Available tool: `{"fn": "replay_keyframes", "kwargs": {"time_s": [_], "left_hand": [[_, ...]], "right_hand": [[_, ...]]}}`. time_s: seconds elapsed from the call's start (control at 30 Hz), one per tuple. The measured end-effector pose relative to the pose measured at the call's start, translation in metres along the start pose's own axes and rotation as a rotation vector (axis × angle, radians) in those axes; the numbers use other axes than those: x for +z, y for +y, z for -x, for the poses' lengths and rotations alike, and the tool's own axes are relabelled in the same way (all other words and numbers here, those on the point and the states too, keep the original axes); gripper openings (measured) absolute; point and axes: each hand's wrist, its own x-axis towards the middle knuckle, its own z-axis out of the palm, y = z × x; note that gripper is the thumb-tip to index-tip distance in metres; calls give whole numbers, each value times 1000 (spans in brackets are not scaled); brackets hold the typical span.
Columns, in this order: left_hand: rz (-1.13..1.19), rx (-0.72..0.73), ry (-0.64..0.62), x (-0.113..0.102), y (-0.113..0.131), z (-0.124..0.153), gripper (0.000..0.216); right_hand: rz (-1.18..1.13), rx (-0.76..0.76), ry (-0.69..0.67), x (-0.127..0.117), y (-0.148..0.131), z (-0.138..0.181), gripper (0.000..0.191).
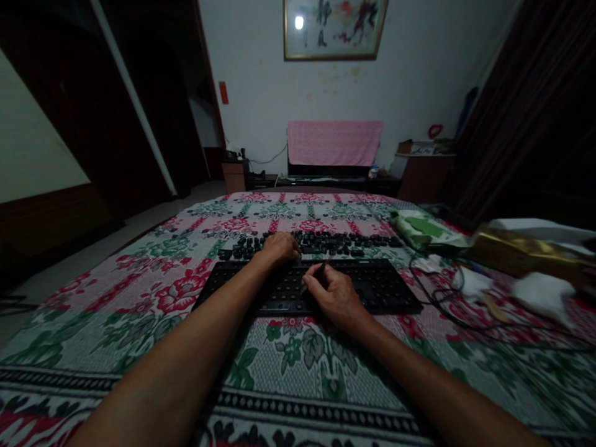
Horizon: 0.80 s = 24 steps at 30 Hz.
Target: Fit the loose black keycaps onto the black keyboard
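Note:
A black keyboard [372, 288] with its keycaps off lies across the table in front of me, with rows of small pale spots showing on its bare face. My right hand [336, 295] is over the middle of it, fingers pinched around a slim dark pen-like tool [321, 269]; its exact kind is too dark to make out. Just beyond the keyboard's far edge, loose black keycaps [326, 242] are spread in a long band. My left hand [281, 246] reaches in at that band, back of the hand up. Its fingertips are mostly hidden, so any keycap in them cannot be seen.
A patterned red, green and white cloth [298, 360] covers the table. To the right are a green-and-white packet [426, 230], a black cable [447, 310], crumpled white tissues [542, 295] and a gold-coloured box [516, 251]. A pink cloth [335, 143] hangs by the far wall.

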Motion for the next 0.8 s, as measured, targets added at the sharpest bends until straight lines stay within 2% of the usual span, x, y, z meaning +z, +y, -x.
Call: {"fn": "replay_keyframes", "kwargs": {"time_s": [0.33,0.53,0.63,0.8], "left_hand": [[2,-2,-38,-8,-3,3,28],[76,3,88,-19,-7,18,28],[122,50,110,-14,1,32,29],[116,122,118,8,18,49,30]], "right_hand": [[18,2,-5,-1,-2,1,17],[-8,-5,0,0,2,1,19],[-99,-1,-1,0,2,-1,21],[-295,44,-23,-13,-1,-5,25]]}}
